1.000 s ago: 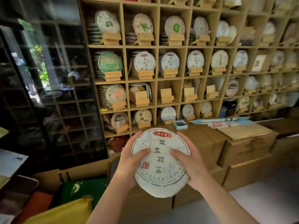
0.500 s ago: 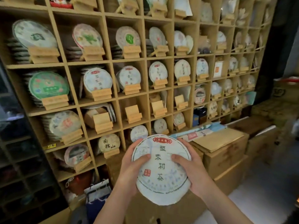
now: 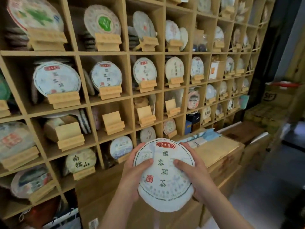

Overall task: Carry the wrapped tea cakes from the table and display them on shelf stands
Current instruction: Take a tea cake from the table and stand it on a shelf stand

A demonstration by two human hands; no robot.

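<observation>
The cake (image 3: 164,175), a round paper-wrapped disc with its printed face toward the camera, sits between both hands at chest height in front of the shelf (image 3: 128,53). The left hand (image 3: 132,176) curls round its left rim, thumb lying flat across the wrapper face and the other fingers hidden behind. The right hand (image 3: 194,174) mirrors it on the right rim, thumb pressed on the face, fingers wrapped out of sight behind the disc. So the cake lies directly between the two thumbs, held by its edges, face up and tilted slightly back.

The relation that matters next: the bare stands lie above and beyond the fingertips, in the row just over the cake's top edge. One empty stand (image 3: 113,123) is up and to the left of the left hand; a second (image 3: 145,115) is almost straight above the cake; a third (image 3: 171,107) is up and a little right. The second looks nearest to both hands, about equally. The disc has no long axis; it will likely need raising and setting upright, lower rim into the stand's ledge.
</observation>
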